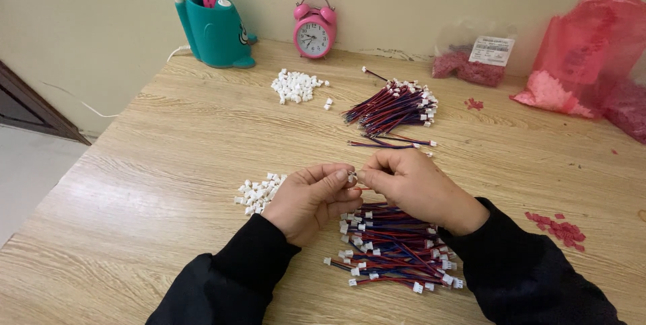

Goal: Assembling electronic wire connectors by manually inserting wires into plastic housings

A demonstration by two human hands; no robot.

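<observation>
My left hand [311, 198] and my right hand [418, 188] meet over the wooden table [155, 184], fingertips pinching a small white connector [352, 177] on a short red-and-blue wire between them. Beneath the hands lies a pile of red-and-blue wires with white connectors [397, 247]. Just left of my left hand sits a heap of loose white connectors [259, 192]. Both sleeves are black.
Farther back lie another heap of white connectors [296, 86] and a second wire bundle [393, 110]. A teal pen holder [217, 29] and pink alarm clock [314, 29] stand by the wall. Bags of red parts [585, 62] sit back right; red bits [558, 227] lie right.
</observation>
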